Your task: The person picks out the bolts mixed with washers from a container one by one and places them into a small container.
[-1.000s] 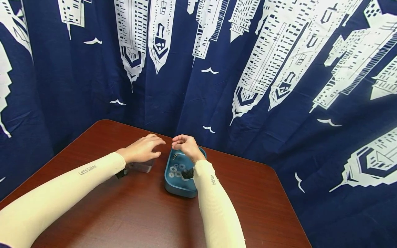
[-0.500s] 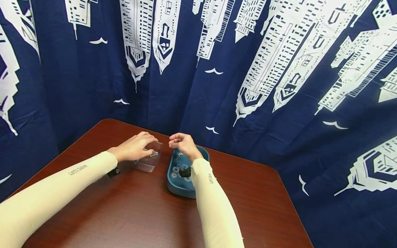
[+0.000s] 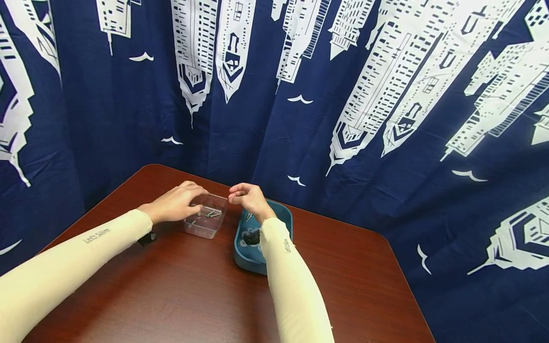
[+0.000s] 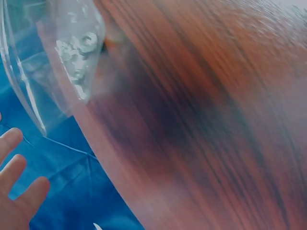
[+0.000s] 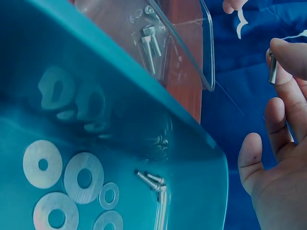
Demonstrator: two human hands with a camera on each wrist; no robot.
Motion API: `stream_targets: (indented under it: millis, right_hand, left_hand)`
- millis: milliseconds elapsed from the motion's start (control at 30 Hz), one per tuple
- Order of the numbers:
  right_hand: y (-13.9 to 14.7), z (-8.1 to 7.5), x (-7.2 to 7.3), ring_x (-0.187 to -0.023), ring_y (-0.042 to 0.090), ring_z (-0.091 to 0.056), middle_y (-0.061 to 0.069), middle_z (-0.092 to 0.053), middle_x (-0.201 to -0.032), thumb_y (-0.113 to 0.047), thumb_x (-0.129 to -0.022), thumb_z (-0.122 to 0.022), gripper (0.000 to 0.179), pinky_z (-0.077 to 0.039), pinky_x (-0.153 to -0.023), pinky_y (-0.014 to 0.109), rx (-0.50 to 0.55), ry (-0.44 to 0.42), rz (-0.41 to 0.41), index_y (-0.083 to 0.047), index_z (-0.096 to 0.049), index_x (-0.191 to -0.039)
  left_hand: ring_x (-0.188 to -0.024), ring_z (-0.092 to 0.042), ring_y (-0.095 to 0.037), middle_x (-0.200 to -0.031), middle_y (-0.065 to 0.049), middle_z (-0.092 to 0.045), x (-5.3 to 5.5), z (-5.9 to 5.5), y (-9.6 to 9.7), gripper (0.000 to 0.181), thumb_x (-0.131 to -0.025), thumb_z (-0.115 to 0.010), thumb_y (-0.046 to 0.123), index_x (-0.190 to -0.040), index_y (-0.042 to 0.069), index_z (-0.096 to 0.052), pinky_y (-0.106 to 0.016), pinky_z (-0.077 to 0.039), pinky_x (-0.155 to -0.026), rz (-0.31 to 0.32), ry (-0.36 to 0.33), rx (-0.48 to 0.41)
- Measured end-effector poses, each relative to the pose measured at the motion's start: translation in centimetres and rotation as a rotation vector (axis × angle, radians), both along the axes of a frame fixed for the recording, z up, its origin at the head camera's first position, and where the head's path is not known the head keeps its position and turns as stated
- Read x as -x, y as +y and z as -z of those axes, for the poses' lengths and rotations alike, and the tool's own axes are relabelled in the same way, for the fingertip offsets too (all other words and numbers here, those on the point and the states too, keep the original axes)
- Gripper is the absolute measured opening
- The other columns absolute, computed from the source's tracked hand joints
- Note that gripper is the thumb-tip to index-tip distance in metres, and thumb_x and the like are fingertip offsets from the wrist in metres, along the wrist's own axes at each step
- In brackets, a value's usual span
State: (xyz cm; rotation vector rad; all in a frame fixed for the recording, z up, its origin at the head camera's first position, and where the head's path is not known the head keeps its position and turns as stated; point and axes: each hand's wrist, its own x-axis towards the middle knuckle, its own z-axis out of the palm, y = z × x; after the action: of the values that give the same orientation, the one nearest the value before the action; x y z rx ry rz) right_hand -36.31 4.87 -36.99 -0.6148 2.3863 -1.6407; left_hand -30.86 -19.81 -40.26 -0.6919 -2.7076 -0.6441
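Observation:
My right hand [image 3: 253, 197] is above the far left part of a blue tray [image 3: 245, 261]. In the right wrist view, its thumb and index finger pinch a small threaded bolt [image 5: 273, 69]. Flat washers [image 5: 42, 164] and a few bolts [image 5: 151, 181] lie in the tray. To the left, my left hand [image 3: 173, 204] is at the far left side of a clear plastic box [image 3: 201, 231], its fingers spread in the left wrist view. Two socket-head bolts [image 5: 149, 48] and some nuts [image 4: 76, 55] lie in the box. Whether the left fingers touch the box cannot be told.
Both containers stand on a brown wooden table [image 3: 171, 286] near its far edge. Behind it hangs a dark blue curtain [image 3: 266, 143] printed with white buildings and birds.
My left hand has drawn back to the left, uncovering the clear box and its bolts. The right hand has shifted slightly left toward the box. The head view has turned a little.

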Motion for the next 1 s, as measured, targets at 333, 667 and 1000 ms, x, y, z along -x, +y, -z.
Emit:
stream_targets:
  millis: [333, 667, 1000]
  right_hand:
    - [-1.2, 0.3, 0.2, -0.08, 0.01, -0.066, 0.004, -0.073, -0.087, 0.005, -0.083, -0.072, 0.022, -0.05, -0.08, 0.023, 0.019, -0.01, -0.008, -0.002, -0.07, -0.103]
    - [-2.4, 0.6, 0.2, -0.082, 0.013, -0.066, 0.02, -0.074, -0.098, 0.006, -0.084, -0.071, 0.023, -0.054, -0.088, 0.034, 0.008, -0.009, -0.013, 0.0, -0.07, -0.106]
    - [-3.1, 0.6, 0.2, -0.084, 0.02, -0.068, 0.025, -0.072, -0.103, 0.008, -0.083, -0.07, 0.025, -0.055, -0.092, 0.043, -0.004, -0.011, -0.02, 0.005, -0.068, -0.108]
  left_hand:
    - [-0.129, -0.048, -0.033, -0.133, -0.014, -0.063, -0.2, 1.1, -1.0, 0.047, -0.091, -0.068, 0.018, -0.135, 0.004, -0.061, -0.055, -0.041, -0.108, -0.012, -0.005, 0.006]
    - [-0.127, -0.048, -0.032, -0.132, -0.011, -0.064, -0.3, 2.4, -1.0, 0.048, -0.087, -0.071, 0.015, -0.133, 0.004, -0.061, -0.055, -0.042, -0.106, -0.008, -0.011, -0.003]
    - [-0.13, -0.047, -0.032, -0.136, -0.012, -0.061, -0.1, 2.5, -1.1, 0.05, -0.086, -0.073, 0.016, -0.133, 0.004, -0.061, -0.054, -0.041, -0.109, -0.016, 0.004, -0.001]
